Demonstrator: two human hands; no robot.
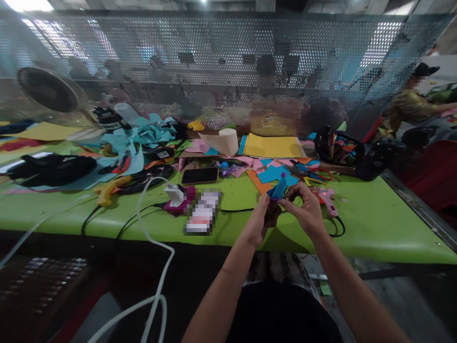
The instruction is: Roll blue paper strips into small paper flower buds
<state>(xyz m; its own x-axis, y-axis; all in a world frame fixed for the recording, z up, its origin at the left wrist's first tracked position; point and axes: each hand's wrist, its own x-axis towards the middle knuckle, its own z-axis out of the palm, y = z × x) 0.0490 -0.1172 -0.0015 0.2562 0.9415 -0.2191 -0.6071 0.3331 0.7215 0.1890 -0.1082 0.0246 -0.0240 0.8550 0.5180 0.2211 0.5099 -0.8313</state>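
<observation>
Both my hands meet over the near edge of the green table (374,224). My left hand (262,216) pinches the lower part of a small blue and purple paper piece (279,189) that stands up between the fingers. My right hand (306,209) curls around its right side, fingers closed on the same piece. A pink glue gun (326,197) lies just right of my right hand, its black cord looping toward the table edge.
A phone (200,175), a white charger (174,193) with a white cable, a yellow glue gun (107,189), a tape roll (228,141), yellow sheets (273,146) and many paper scraps cover the table. A fan (50,90) stands far left. Another person (410,107) sits far right.
</observation>
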